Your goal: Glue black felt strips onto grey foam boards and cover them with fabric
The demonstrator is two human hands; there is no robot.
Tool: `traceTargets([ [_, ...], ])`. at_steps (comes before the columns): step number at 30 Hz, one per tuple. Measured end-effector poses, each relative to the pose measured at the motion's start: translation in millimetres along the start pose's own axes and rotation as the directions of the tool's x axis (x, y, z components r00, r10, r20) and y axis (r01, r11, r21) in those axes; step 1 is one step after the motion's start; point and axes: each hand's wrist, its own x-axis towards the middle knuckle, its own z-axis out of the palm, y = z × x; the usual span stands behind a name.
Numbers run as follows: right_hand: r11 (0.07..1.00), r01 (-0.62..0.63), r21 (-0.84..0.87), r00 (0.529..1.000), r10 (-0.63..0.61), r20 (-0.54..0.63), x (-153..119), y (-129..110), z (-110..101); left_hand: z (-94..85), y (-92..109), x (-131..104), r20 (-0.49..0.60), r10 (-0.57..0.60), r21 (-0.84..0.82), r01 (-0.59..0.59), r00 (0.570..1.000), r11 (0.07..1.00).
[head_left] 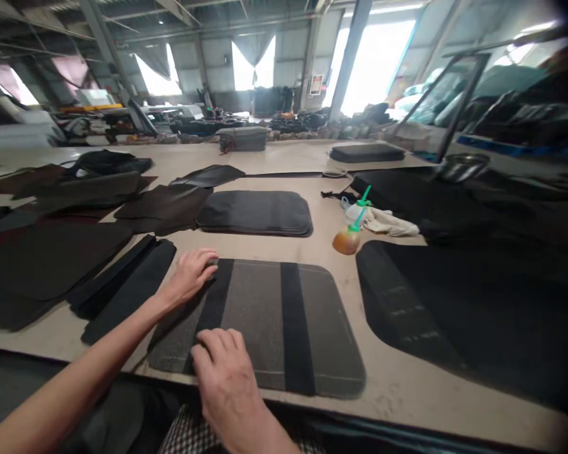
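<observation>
Right hand: the bare right hand (227,378), nearest the camera, has its fingers bent over the lower end of a flat black fabric band (216,293); whether they clamp it cannot be told.
Left hand: the bare left hand (189,274) is at the band's upper end, thumb apart from the fingers; any pinch on the edge cannot be made out.
Panel: under that band lies a grey-brown, round-cornered flat panel (255,309), at the near edge of a beige-topped table (274,249), with a second black band (297,328) across its right half.
Beyond the panel: a stack of dark, round-cornered flat pads (255,213).
Bottle: a squat bottle of amber liquid with a green nozzle (346,242), near a crumpled off-white cloth (390,223).
Right side: a large black round-cornered sheet (407,290).
Left side: long black strips (130,293) beside dark brown sheets (52,258).
</observation>
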Motion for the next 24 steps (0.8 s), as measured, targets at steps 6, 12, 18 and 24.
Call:
traceTargets([
  [6,0.954,-0.085,-0.286,0.982,0.032,-0.184,-37,68,-68,-26.0,5,-69,0.077,0.136,0.065,-0.142,0.988,0.988],
  [12,0.856,0.189,-0.481,0.98,-0.197,0.035,-44,109,-77,-19.1,24,-108,0.092,0.097,0.111,-0.107,0.991,0.988],
  [18,0.865,0.23,-0.446,0.972,-0.229,0.057,-31,110,-52,-6.3,26,-115,0.052,0.12,0.136,-0.126,0.991,0.983],
  [24,0.938,-0.001,-0.348,0.99,-0.047,-0.13,-44,116,-31,-3.9,21,-113,-0.004,0.173,0.164,-0.17,0.985,0.972],
])
